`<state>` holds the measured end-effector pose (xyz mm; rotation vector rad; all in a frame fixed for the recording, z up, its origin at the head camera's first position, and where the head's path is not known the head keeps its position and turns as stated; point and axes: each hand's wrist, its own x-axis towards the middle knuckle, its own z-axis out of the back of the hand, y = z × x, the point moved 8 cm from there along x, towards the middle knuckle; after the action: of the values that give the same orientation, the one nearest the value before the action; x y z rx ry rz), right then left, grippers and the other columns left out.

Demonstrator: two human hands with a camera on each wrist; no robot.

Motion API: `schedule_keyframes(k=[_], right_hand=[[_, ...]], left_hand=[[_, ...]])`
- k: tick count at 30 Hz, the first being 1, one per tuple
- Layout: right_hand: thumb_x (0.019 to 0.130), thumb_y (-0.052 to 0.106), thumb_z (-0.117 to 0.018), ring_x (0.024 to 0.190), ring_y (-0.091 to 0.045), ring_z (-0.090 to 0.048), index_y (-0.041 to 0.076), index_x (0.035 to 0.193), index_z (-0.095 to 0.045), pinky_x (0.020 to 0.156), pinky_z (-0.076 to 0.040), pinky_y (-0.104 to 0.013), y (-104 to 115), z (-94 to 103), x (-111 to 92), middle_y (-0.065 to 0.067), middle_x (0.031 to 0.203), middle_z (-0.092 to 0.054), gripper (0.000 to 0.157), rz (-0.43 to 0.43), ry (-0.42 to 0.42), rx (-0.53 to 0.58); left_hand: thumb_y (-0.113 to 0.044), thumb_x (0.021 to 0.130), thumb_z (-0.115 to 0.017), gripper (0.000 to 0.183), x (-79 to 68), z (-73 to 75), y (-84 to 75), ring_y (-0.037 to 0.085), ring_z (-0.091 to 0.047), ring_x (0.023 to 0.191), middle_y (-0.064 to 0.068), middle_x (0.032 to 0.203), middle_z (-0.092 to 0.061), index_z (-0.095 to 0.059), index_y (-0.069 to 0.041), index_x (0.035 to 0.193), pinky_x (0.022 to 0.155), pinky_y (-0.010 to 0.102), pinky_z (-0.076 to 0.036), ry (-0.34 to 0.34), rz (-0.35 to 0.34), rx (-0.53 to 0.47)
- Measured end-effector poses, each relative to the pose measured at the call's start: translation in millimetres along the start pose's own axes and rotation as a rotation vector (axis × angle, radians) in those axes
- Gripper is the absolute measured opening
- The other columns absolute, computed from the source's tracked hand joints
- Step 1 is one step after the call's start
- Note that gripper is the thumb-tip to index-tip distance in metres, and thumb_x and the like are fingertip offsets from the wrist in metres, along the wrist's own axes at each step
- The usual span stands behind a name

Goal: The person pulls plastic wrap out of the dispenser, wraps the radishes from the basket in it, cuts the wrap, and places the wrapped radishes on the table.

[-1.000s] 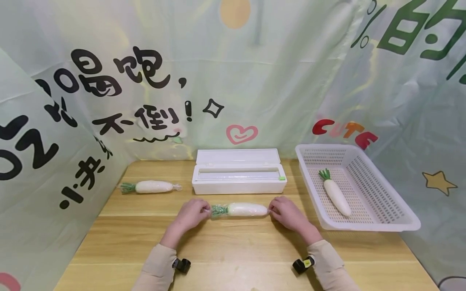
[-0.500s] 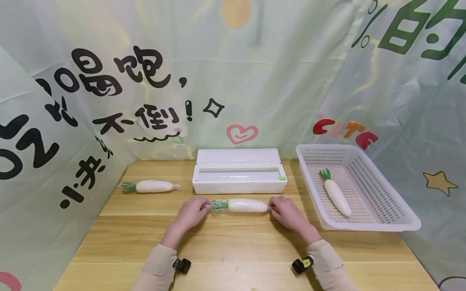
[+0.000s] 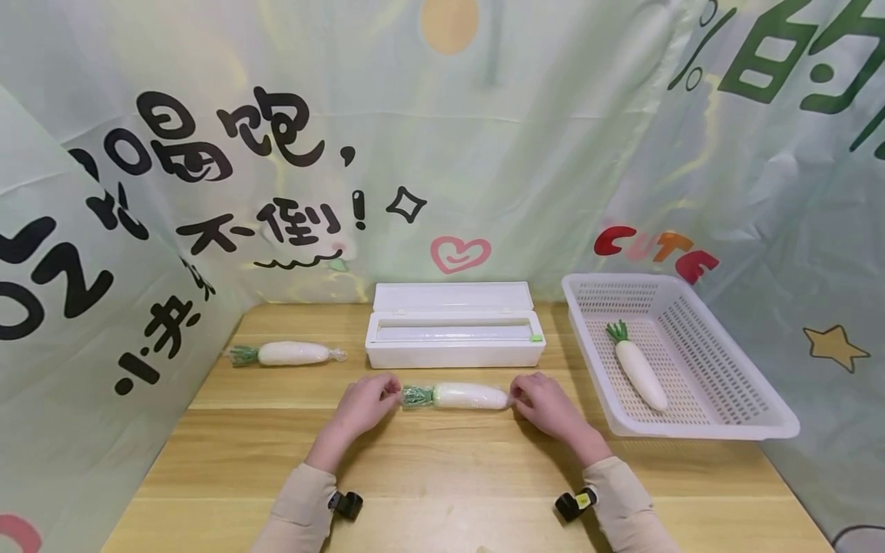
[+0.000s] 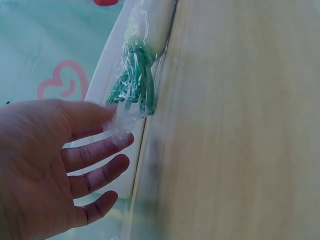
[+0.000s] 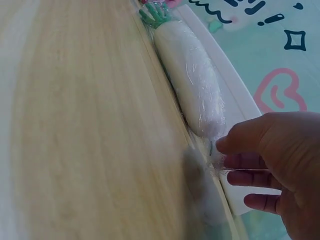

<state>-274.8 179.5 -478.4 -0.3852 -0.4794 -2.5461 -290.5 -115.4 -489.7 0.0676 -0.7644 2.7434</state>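
Observation:
A white radish [image 3: 470, 396] with green leaves [image 3: 418, 396], covered in clear plastic wrap, lies crosswise between my two hands. At its leafy end, my left hand [image 3: 365, 402] pinches the gathered wrap [image 4: 120, 124] between thumb and index finger; the other fingers are spread and slightly bent. My right hand [image 3: 546, 403] pinches the twisted wrap [image 5: 214, 150] at the root end, its thumb [image 5: 235, 140] right beside the radish tip. Behind the radish stands a white cling film box [image 3: 455, 355], lid raised, with a film roll visible inside.
Another wrapped radish [image 3: 293, 353] lies on the wooden table [image 3: 442, 484] at the back left. To the right, a white perforated basket [image 3: 726, 346] holds an unwrapped radish [image 3: 641, 375]. A printed cloth [image 3: 525, 169] hangs behind the table.
Between my hands, the wrapped radish moved slightly away from me, then slightly back. Both hands keep their pinch on the wrap ends and have hardly moved.

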Motion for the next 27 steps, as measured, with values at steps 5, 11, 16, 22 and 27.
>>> schedule_keyframes(k=[5, 11, 16, 22, 27], right_hand=[[0.080, 0.015, -0.076, 0.077, -0.014, -0.057, 0.018, 0.081, -0.065, 0.072, -0.049, -0.035, -2, -2.7, -1, 0.007, 0.077, -0.066, 0.012, -0.037, 0.053, 0.001], [0.080, 0.012, -0.075, 0.076, -0.013, -0.056, 0.017, 0.080, -0.065, 0.071, -0.049, -0.034, 3, -4.6, -2, 0.007, 0.076, -0.065, 0.012, -0.027, 0.060, -0.001], [0.080, 0.009, -0.074, 0.076, -0.014, -0.057, 0.016, 0.081, -0.064, 0.072, -0.049, -0.035, 14, -8.0, 0, 0.006, 0.076, -0.065, 0.012, 0.034, 0.052, -0.002], [0.079, 0.009, -0.073, 0.076, -0.016, -0.059, 0.014, 0.081, -0.064, 0.073, -0.050, -0.036, 33, -14.5, 8, 0.003, 0.078, -0.067, 0.011, 0.106, 0.035, 0.003], [0.081, 0.011, -0.072, 0.079, -0.017, -0.060, 0.014, 0.083, -0.065, 0.073, -0.050, -0.036, 54, -23.2, 16, 0.002, 0.080, -0.068, 0.008, 0.156, 0.035, 0.004]], left_hand=[[-0.022, 0.086, -0.072, 0.012, -2.2, -2.1, -0.5, 0.007, -0.059, 0.076, -0.012, 0.080, -0.067, -0.064, -0.026, 0.079, 0.078, 0.036, -0.046, 0.032, -0.001, 0.015], [-0.021, 0.084, -0.075, 0.012, -4.3, -1.1, -0.7, 0.006, -0.056, 0.072, -0.011, 0.077, -0.065, -0.064, -0.025, 0.079, 0.075, 0.034, -0.045, 0.036, -0.011, 0.019], [-0.020, 0.083, -0.076, 0.013, -7.0, 3.7, 3.9, 0.006, -0.056, 0.072, -0.011, 0.076, -0.065, -0.064, -0.025, 0.079, 0.074, 0.034, -0.046, 0.023, -0.011, 0.039], [-0.022, 0.084, -0.075, 0.012, -11.8, 11.9, 17.4, 0.009, -0.058, 0.076, -0.009, 0.079, -0.067, -0.064, -0.024, 0.080, 0.076, 0.037, -0.049, 0.009, 0.019, 0.074], [-0.020, 0.084, -0.074, 0.010, -18.1, 21.0, 35.2, 0.012, -0.060, 0.078, -0.007, 0.082, -0.068, -0.064, -0.022, 0.082, 0.077, 0.039, -0.050, -0.005, 0.064, 0.086]])
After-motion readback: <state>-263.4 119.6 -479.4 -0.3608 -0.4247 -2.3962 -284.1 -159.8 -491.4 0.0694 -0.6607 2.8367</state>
